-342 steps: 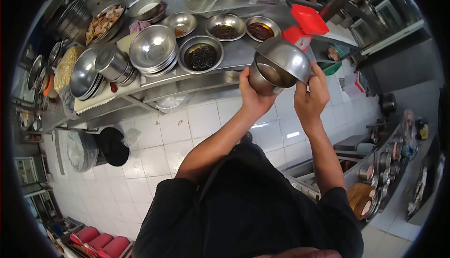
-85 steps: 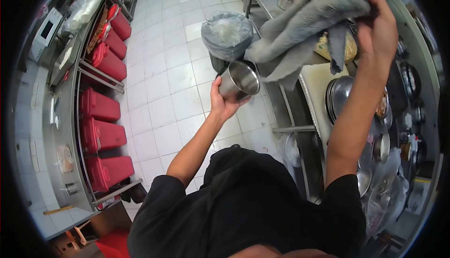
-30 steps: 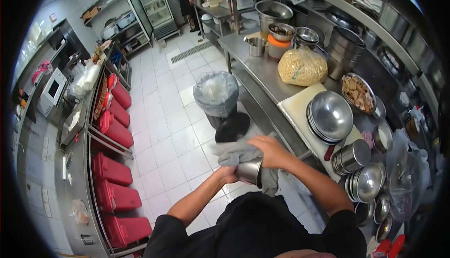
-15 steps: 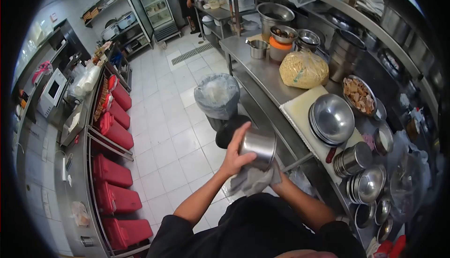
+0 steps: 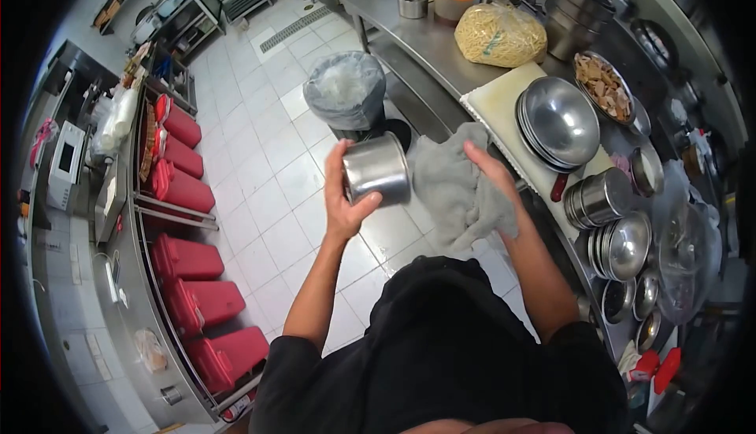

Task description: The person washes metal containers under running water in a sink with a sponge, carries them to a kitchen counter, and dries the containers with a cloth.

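Observation:
A shiny steel pot [image 5: 379, 170], cylindrical and tilted on its side, is gripped by my left hand [image 5: 346, 198], thumb and fingers on its outer wall. My right hand [image 5: 488, 166] holds a grey cloth [image 5: 457, 190] that hangs spread out just right of the pot. A gap shows between cloth and pot. Most of my right fingers are behind the cloth. To the right, on a white cutting board [image 5: 504, 111], stands a stack of steel bowls [image 5: 561, 123]; a few steel pots [image 5: 598, 198] lie nested beside it.
A lined trash bin [image 5: 345, 91] stands ahead on the tiled floor. Red lidded bins [image 5: 185, 190] line the left counter. The right steel table holds a bag of yellow noodles [image 5: 502, 35], a bowl of brown pieces [image 5: 604, 87] and more bowls [image 5: 622, 245].
Both hands have moved apart. The cloth has come away from the pot and is now spread out at the right, while the pot has shifted left and up. The camera view has tilted downward.

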`<state>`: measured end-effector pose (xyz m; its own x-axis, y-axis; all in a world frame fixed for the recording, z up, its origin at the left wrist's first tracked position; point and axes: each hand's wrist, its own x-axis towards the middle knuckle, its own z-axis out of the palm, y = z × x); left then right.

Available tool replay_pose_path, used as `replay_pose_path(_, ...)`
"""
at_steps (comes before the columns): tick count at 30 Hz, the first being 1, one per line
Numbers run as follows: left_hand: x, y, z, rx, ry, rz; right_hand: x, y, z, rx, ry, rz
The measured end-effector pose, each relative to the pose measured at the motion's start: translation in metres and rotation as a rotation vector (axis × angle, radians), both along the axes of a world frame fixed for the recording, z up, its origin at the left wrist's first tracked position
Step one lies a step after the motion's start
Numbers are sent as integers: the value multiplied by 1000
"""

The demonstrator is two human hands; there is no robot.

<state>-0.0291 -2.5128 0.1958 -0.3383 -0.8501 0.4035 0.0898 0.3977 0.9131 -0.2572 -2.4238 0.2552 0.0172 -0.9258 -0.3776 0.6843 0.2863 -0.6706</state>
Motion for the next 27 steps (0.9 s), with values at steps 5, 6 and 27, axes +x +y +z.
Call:
replay_pose_path(5, -33, 37, -15, 450, 304, -348, 38, 7, -41, -167, -1, 229)
replay_pose_path(6, -35, 36, -14, 558, 362, -382, 41, 3, -37, -246, 117, 287)
replay_pose_path(27, 56, 20, -41, 1060, 1170, -193, -129, -192, 5, -233, 473, -264)
